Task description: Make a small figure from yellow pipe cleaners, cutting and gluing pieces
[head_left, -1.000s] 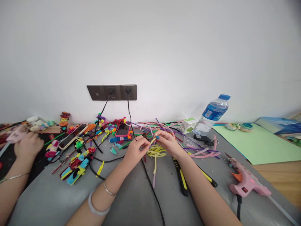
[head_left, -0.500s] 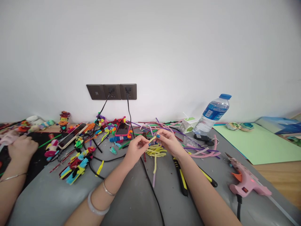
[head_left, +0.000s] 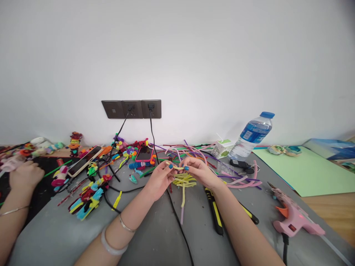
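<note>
left hand [head_left: 159,180], right hand [head_left: 199,171] pinching

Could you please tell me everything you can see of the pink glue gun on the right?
The pink glue gun appears to lie on its side on the grey table, nearer the camera than the green sheet. It looks like plastic, with an orange trigger and a dark-and-red switch. Its narrow nozzle points away and to the left. A black cord leaves the handle, and a pale, translucent stick extends from the rear. Nobody is touching it.
</note>
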`<move>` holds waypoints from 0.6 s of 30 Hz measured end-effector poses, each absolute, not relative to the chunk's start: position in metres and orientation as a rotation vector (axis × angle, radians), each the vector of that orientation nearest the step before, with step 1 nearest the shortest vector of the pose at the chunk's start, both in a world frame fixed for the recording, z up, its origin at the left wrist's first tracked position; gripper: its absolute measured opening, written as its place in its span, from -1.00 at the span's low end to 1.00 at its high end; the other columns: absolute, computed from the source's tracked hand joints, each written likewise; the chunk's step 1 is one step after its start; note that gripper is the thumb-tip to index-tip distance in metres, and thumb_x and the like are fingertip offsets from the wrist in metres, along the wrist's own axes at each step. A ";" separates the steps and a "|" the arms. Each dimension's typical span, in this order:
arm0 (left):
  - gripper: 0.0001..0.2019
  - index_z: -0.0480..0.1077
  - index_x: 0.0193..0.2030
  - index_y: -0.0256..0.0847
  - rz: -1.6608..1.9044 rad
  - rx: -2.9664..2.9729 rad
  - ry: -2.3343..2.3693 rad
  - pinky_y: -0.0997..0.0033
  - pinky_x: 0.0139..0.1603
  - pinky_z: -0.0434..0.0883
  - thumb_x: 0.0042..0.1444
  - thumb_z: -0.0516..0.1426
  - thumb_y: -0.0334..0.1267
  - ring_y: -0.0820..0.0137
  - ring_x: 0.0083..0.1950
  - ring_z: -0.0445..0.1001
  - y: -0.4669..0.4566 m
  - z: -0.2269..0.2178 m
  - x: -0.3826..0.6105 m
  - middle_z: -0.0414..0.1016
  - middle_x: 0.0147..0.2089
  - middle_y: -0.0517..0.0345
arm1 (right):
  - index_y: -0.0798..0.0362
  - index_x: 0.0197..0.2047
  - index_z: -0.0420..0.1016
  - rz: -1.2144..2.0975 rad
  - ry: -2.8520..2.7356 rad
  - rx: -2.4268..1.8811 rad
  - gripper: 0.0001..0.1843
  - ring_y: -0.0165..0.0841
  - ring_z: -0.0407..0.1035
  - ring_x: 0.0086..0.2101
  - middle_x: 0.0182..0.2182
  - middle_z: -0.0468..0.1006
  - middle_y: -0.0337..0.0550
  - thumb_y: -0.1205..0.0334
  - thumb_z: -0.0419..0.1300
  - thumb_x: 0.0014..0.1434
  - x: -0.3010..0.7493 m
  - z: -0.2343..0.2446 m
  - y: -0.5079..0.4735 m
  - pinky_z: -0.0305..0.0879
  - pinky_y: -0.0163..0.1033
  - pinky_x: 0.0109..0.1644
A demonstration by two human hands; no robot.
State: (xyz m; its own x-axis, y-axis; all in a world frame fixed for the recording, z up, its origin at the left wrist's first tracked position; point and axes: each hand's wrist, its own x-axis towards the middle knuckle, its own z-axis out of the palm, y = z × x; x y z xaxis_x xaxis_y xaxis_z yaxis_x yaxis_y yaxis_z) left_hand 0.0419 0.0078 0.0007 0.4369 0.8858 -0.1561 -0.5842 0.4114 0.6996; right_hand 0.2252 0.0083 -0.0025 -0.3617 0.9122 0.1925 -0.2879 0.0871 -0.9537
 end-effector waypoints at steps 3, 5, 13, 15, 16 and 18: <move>-0.60 0.39 -0.34 -0.25 0.980 0.608 0.601 0.62 -0.49 0.29 -0.25 0.46 -0.21 0.61 -0.48 0.37 0.007 0.002 0.042 0.48 -0.43 0.28 | 0.04 -0.35 0.48 1.475 -1.367 -0.694 -0.76 -0.35 0.39 -0.33 -0.36 0.52 -0.19 0.05 0.35 0.10 0.226 -0.003 0.008 0.30 -0.21 -0.13; -0.58 0.37 -0.36 -0.26 0.981 0.613 0.618 0.62 -0.51 0.26 -0.27 0.47 -0.20 0.63 -0.50 0.33 0.007 0.005 0.042 0.47 -0.41 0.28 | 0.04 -0.34 0.49 1.472 -1.379 -0.700 -0.76 -0.35 0.39 -0.32 -0.36 0.51 -0.19 0.05 0.35 0.11 0.226 -0.003 0.008 0.30 -0.21 -0.13; -0.58 0.30 -0.39 -0.24 0.883 0.762 0.565 0.61 -0.54 0.11 -0.19 0.44 -0.15 0.65 -0.56 0.13 0.004 0.006 0.042 0.27 -0.52 0.35 | 0.05 -0.36 0.51 1.468 -1.422 -0.705 -0.73 -0.36 0.39 -0.32 -0.36 0.49 -0.20 0.03 0.38 0.06 0.227 -0.002 0.008 0.30 -0.24 -0.17; -0.60 0.29 -0.36 -0.22 0.837 0.834 0.558 0.59 -0.53 0.09 -0.13 0.41 -0.13 0.64 -0.56 0.10 0.004 0.005 0.041 0.22 -0.53 0.37 | 0.05 -0.36 0.51 1.492 -1.435 -0.715 -0.72 -0.38 0.38 -0.35 -0.38 0.49 -0.21 0.03 0.39 0.05 0.230 -0.002 0.008 0.29 -0.26 -0.22; -0.61 0.29 -0.35 -0.21 0.819 0.870 0.568 0.59 -0.53 0.08 -0.11 0.40 -0.11 0.64 -0.55 0.09 0.003 0.005 0.041 0.20 -0.54 0.37 | 0.05 -0.35 0.51 1.498 -1.445 -0.725 -0.73 -0.39 0.38 -0.36 -0.39 0.49 -0.21 0.03 0.39 0.05 0.231 -0.001 0.008 0.29 -0.27 -0.24; -0.62 0.29 -0.34 -0.20 0.796 0.945 0.613 0.57 -0.52 0.06 -0.09 0.38 -0.08 0.63 -0.56 0.08 0.004 0.004 0.041 0.17 -0.55 0.38 | 0.06 -0.36 0.52 1.492 -1.460 -0.747 -0.74 -0.39 0.38 -0.37 -0.39 0.49 -0.21 0.05 0.40 0.04 0.233 0.000 0.008 0.28 -0.28 -0.25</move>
State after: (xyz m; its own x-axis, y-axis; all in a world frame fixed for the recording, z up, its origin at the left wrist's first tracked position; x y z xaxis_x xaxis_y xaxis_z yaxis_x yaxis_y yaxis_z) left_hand 0.0409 0.0036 0.0044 0.5702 0.8133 -0.1158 -0.3203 0.3499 0.8803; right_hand 0.2329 0.0079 0.0004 -0.4199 0.8929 0.1625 -0.1819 0.0926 -0.9789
